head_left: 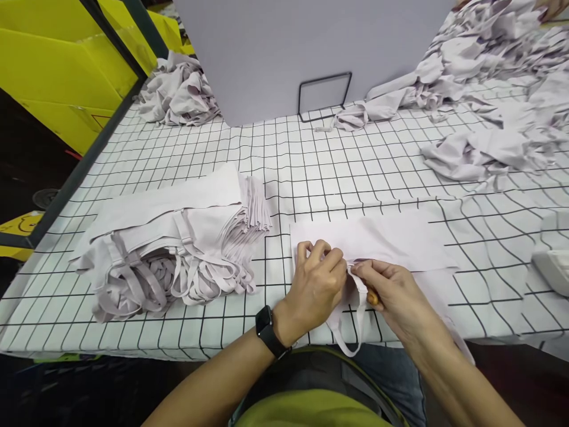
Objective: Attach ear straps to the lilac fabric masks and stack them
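A pale lilac fabric piece (382, 240) lies flat near the front edge of the grid-patterned table (311, 166). My left hand (317, 284) is curled, with its fingertips pinching the fabric's lower edge. Just to its right, my right hand (391, 293) pinches the same edge where a thin strap (351, 338) loops down over the table's front. Something small and orange shows under my right fingers; I cannot make it out. A black watch (269, 332) is on my left wrist.
A neat stack of folded lilac pieces with straps (173, 249) sits at the left. Loose heaps of the same fabric lie at the back left (180, 92) and right (493, 89). A grey board (284, 53) on a black wire stand (324, 98) stands behind. Yellow bins (57, 71) are at the left.
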Motion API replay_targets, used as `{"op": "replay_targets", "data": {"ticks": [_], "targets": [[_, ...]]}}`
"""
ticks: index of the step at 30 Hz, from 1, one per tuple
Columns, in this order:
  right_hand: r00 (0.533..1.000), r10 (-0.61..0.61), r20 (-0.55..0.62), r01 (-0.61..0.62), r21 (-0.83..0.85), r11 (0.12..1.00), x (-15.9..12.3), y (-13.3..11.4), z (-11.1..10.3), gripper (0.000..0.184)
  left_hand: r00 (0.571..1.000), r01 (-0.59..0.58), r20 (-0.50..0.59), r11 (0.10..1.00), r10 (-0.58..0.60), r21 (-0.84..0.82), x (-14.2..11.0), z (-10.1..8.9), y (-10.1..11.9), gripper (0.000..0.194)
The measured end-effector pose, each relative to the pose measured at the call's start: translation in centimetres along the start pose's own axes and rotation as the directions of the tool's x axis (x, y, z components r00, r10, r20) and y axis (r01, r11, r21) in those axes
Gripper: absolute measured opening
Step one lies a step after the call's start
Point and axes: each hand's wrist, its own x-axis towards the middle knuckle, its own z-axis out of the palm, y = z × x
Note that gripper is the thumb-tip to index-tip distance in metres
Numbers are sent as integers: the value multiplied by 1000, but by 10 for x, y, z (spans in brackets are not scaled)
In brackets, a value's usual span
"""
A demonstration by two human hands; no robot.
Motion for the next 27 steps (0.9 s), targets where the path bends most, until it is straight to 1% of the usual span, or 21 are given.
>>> {"op": "replay_targets", "data": {"ticks": [3, 6, 9, 11, 12, 13, 14, 15, 16, 17, 18, 19, 20, 21, 22, 23, 24, 25, 27], "targets": [[1000, 17, 22, -16, -40, 999, 1, -1, 1, 36, 999, -45, 7, 999, 45, -9, 0, 0, -1, 19], [996, 56, 73, -50, -88, 995, 2, -3, 2, 38, 996, -72, 53, 997, 72, -3, 0, -1, -1, 20], [982, 72, 176, -40, -176, 983, -1, -5, -2, 43, 992, -51, 116, 998, 54, -28, -2, -5, 0, 20], [964, 68, 258, 8, -282, 959, -6, -8, -14, 42, 987, -8, 159, 998, 19, -68, -6, -13, 2, 17], [960, 52, 276, 47, -341, 939, -8, -11, -22, 42, 984, 26, 178, 996, -9, -89, -9, -18, 2, 18], [963, 16, 269, 96, -397, 913, -9, -15, -32, 42, 980, 63, 193, 992, -41, -111, -12, -24, 2, 22], [974, -48, 221, 147, -457, 877, -8, -20, -44, 42, 977, 102, 201, 986, -75, -130, -15, -29, 0, 28], [982, -140, 130, 188, -524, 831, -3, -26, -56, 43, 975, 136, 197, 980, -106, -145, -16, -33, -2, 33], [969, -245, 19, 208, -599, 774, 4, -33, -67, 42, 974, 165, 181, 975, -136, -152, -17, -37, -6, 36], [930, -354, -103, 193, -680, 707, 13, -40, -77, 39, 974, 188, 156, 971, -165, -149, -15, -38, -11, 37], [873, -445, -200, 154, -753, 640, 25, -48, -85, 36, 972, 214, 128, 968, -197, -132, -10, -39, -17, 36], [827, -509, -240, 124, -805, 580, 38, -56, -90, 31, 965, 248, 109, 964, -238, -98, -4, -39, -23, 36], [790, -554, -261, 95, -841, 533, 51, -62, -93, 28, 952, 293, 108, 955, -286, -52, 4, -38, -28, 35], [778, -573, -257, 91, -857, 507, 64, -68, -93, 27, 931, 343, 129, 939, -341, 3, 13, -38, -34, 35], [781, -577, -238, 98, -866, 490, 74, -72, -93, 27, 899, 396, 177, 916, -401, 64, 22, -37, -38, 33], [794, -569, -213, 113, -869, 482, 81, -75, -91, 26, 864, 434, 228, 894, -449, 112, 31, -37, -42, 30], [811, -555, -182, 134, -867, 480, 86, -78, -91, 23, 830, 462, 275, 875, -485, 145, 38, -37, -45, 29], [825, -544, -153, 155, -865, 477, 87, -79, -91, 20, 806, 479, 308, 863, -505, 161, 43, -37, -48, 27], [843, -526, -109, 187, -858, 478, 84, -78, -96, 17, 788, 498, 329, 853, -520, 156, 49, -39, -50, 26]]}}
